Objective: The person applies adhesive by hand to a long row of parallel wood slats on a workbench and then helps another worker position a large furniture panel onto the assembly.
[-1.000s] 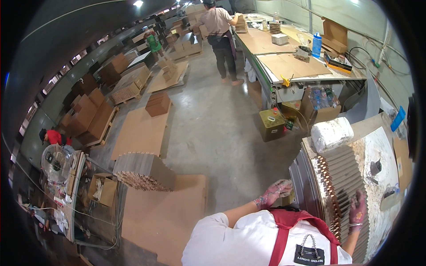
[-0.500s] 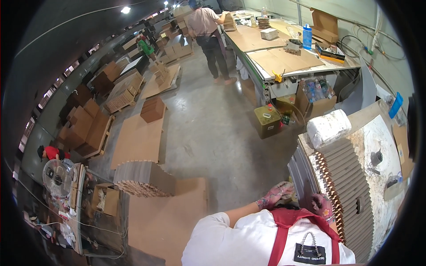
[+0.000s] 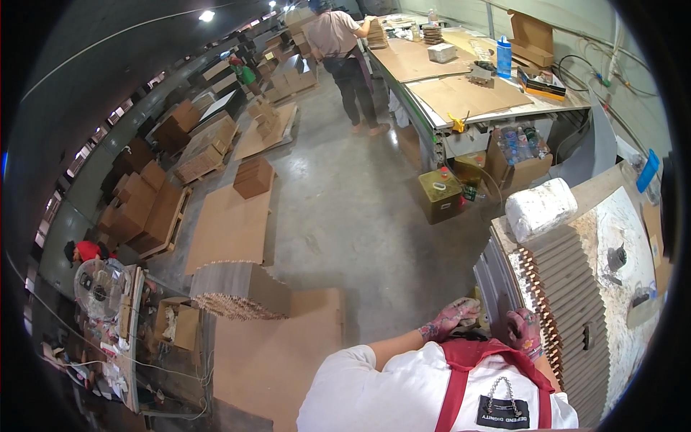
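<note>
Both of my hands wear pink flowered gloves and are close together in front of my chest, by the table's near-left edge. My left hand (image 3: 459, 317) has its fingers bent inward beside a dark thing that is mostly hidden. Curled fingers also show on my right hand (image 3: 524, 331), close against the stack of grey ridged strips (image 3: 568, 281) with brown edges. What either hand grips is too small or hidden to make out. Grey panels (image 3: 498, 281) stand at the table's side, just beyond my hands.
A white wrapped block (image 3: 541, 209) sits beyond the strips. An olive can (image 3: 440, 196) stands on the floor near the long workbench (image 3: 468, 97), where a person (image 3: 338, 57) stands. Leftward are a grey strip stack (image 3: 241, 288), cardboard sheets (image 3: 277, 360) and a fan (image 3: 99, 289).
The whole view has shifted slightly, so the surroundings sit a little further right. My left hand's fingers have turned slightly; my right hand stays almost in place.
</note>
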Tool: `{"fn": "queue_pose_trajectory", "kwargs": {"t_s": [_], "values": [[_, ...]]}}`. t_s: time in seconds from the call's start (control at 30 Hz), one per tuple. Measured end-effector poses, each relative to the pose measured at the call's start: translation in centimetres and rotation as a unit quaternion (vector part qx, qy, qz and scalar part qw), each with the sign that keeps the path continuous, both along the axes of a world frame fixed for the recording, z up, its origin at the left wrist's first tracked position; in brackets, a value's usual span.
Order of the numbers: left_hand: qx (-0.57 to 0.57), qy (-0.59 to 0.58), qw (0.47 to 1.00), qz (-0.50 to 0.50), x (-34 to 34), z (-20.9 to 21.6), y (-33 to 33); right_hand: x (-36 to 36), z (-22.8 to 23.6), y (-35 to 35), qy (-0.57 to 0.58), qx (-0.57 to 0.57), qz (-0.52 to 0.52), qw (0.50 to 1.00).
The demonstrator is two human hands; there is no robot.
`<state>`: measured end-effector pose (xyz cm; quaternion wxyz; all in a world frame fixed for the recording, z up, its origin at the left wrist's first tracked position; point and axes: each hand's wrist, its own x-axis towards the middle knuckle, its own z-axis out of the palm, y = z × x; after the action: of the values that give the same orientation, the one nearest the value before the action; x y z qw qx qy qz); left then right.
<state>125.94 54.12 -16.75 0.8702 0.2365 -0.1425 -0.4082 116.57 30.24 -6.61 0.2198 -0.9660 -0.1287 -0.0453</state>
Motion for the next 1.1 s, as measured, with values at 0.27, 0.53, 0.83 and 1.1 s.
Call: {"fn": "queue_pose_trajectory", "kwargs": {"t_s": [0.27, 0.53, 0.83, 1.1], "values": [[-0.041, -0.034, 0.998, -0.018, -0.6, 6.8, 1.5, 0.8, 0.3, 0.5, -0.035, -0.034, 0.006, 0.999], [0.175, 0.048, 0.98, 0.087, -1.5, 5.4, 3.2, 1.7, 1.1, 1.1, -0.003, -0.094, 0.013, 0.996], [0.008, 0.058, 0.998, 0.002, -0.4, 4.1, 3.1, 2.0, 0.5, 1.0, 0.002, -0.097, -0.004, 0.995], [-0.033, 0.08, 0.995, -0.047, -0.7, 2.2, 4.7, 2.1, 0.2, 1.0, -0.023, -0.101, 0.0, 0.995]]}}
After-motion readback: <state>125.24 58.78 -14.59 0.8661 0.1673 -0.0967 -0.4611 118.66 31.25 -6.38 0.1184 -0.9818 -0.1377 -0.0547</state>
